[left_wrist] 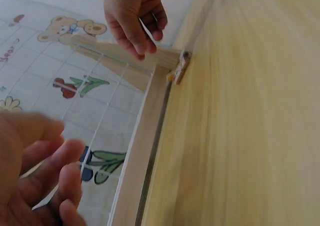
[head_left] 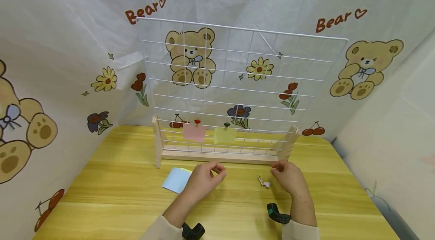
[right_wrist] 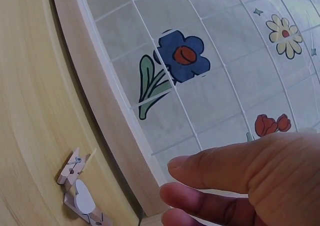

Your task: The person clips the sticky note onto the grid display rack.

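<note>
My left hand, fingers loosely bent and holding nothing, hovers over the table beside a blue sticky note; a yellow edge shows behind the note. Across from it, my right hand is raised near the rack's right foot, its thumb and fingers apart with nothing between them. Small wooden clothespins lie on the table to its left, one bearing a pale heart. On the white wire grid rack, a pink note hangs under a red heart clip, and a yellow note under a green one.
The grid stands upright in a wooden base with side feet, along the back of the wood-grain table. Behind it hangs a white cloth printed with bears and flowers. Each wrist wears a black device.
</note>
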`<action>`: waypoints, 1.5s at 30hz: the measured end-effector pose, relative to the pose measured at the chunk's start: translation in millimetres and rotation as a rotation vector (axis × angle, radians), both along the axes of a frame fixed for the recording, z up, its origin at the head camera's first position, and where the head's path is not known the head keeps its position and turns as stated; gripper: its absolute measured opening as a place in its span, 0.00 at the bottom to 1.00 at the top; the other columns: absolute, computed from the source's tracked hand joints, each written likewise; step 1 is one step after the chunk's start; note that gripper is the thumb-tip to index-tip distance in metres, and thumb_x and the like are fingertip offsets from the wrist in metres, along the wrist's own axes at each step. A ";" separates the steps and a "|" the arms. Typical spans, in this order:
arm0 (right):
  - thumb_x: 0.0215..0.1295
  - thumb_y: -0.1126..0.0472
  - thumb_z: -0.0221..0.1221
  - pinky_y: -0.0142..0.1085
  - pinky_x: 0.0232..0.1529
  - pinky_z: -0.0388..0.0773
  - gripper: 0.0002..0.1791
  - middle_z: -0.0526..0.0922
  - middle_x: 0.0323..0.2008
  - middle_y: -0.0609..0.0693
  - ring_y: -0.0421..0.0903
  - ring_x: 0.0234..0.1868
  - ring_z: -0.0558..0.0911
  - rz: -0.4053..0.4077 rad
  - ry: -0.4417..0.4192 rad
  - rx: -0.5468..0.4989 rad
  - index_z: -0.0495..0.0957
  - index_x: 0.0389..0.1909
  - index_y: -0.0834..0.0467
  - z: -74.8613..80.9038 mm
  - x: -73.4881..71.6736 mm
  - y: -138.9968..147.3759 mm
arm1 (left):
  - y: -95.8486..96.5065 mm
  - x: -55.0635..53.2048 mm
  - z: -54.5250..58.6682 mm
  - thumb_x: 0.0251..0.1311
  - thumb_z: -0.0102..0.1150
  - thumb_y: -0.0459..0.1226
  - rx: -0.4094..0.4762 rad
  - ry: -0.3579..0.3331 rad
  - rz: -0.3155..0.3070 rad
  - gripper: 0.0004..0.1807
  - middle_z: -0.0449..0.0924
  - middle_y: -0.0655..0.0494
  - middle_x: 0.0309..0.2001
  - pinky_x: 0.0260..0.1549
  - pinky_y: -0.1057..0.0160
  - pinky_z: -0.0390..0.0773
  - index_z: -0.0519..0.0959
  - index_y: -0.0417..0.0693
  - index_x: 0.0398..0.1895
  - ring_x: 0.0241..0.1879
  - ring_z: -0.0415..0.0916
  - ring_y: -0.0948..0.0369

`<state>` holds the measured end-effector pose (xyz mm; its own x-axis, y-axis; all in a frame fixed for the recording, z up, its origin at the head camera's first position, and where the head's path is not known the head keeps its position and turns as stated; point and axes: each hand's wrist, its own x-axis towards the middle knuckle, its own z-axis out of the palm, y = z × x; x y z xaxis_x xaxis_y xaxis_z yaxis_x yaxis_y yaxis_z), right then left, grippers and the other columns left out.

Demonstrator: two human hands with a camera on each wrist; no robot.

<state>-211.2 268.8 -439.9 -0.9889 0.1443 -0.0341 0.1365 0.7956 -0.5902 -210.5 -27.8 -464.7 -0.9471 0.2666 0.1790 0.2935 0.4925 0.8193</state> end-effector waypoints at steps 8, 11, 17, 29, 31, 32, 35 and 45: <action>0.70 0.61 0.60 0.38 0.32 0.72 0.13 0.86 0.41 0.57 0.49 0.36 0.78 0.023 -0.004 -0.013 0.83 0.50 0.63 -1.0 0.1 -0.5 | -42.7 4.6 -4.1 0.66 0.66 0.46 -0.264 -0.041 -0.199 0.12 0.87 0.61 0.45 0.35 0.63 0.79 0.86 0.53 0.48 0.37 0.80 0.66; 0.70 0.61 0.60 0.38 0.33 0.72 0.13 0.86 0.41 0.56 0.49 0.36 0.78 0.025 -0.005 -0.013 0.83 0.50 0.63 -1.7 -0.5 -0.6 | -62.0 8.2 -4.1 0.62 0.70 0.45 -0.397 0.062 -0.164 0.13 0.88 0.58 0.47 0.42 0.58 0.81 0.86 0.52 0.48 0.43 0.81 0.60; 0.70 0.61 0.59 0.38 0.33 0.73 0.14 0.87 0.41 0.56 0.49 0.37 0.79 0.034 -0.006 -0.015 0.83 0.51 0.63 -3.2 -2.2 -0.9 | -96.2 12.0 -6.9 0.53 0.77 0.42 -0.606 0.302 -0.013 0.14 0.88 0.58 0.45 0.43 0.53 0.80 0.86 0.52 0.42 0.42 0.77 0.58; 0.71 0.61 0.59 0.44 0.39 0.78 0.13 0.87 0.44 0.58 0.50 0.40 0.81 0.031 -0.017 -0.001 0.83 0.51 0.63 -1.8 -2.4 0.0 | -126.0 13.1 -0.9 0.42 0.71 0.30 -0.551 -0.003 -0.070 0.38 0.73 0.53 0.71 0.63 0.29 0.61 0.78 0.55 0.64 0.75 0.56 0.37; 0.71 0.61 0.59 0.44 0.38 0.77 0.13 0.87 0.43 0.58 0.50 0.40 0.80 0.030 -0.020 -0.004 0.83 0.51 0.63 -1.8 -2.6 0.5 | -126.3 13.6 -0.8 0.39 0.69 0.26 -0.563 -0.026 -0.066 0.41 0.71 0.53 0.72 0.64 0.29 0.60 0.78 0.54 0.65 0.76 0.54 0.37; 0.71 0.61 0.59 0.43 0.37 0.77 0.13 0.87 0.43 0.58 0.50 0.39 0.80 0.029 -0.021 -0.005 0.83 0.51 0.63 -1.9 -2.8 0.8 | -126.3 13.5 -1.0 0.40 0.69 0.25 -0.568 -0.029 -0.064 0.41 0.71 0.53 0.72 0.64 0.29 0.60 0.77 0.54 0.65 0.76 0.54 0.37; 0.71 0.61 0.59 0.40 0.35 0.75 0.14 0.87 0.43 0.58 0.50 0.38 0.79 0.032 -0.019 -0.009 0.82 0.51 0.63 -1.4 -3.2 0.8 | -126.5 12.3 -2.6 0.41 0.70 0.24 -0.582 -0.007 -0.060 0.40 0.72 0.52 0.72 0.63 0.30 0.63 0.78 0.52 0.65 0.76 0.57 0.39; 0.70 0.61 0.59 0.44 0.38 0.78 0.13 0.87 0.42 0.58 0.50 0.39 0.81 0.046 -0.016 -0.008 0.83 0.50 0.63 -2.1 -3.4 -2.8 | -126.7 9.3 -4.4 0.51 0.72 0.29 -0.617 0.028 -0.051 0.28 0.82 0.50 0.61 0.55 0.36 0.71 0.81 0.49 0.59 0.69 0.71 0.44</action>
<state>-214.5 265.9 -442.0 -0.9939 0.0984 -0.0507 0.1092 0.7964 -0.5948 -201.2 -154.5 -469.1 -0.9277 0.3734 0.0021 0.3461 0.8579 0.3798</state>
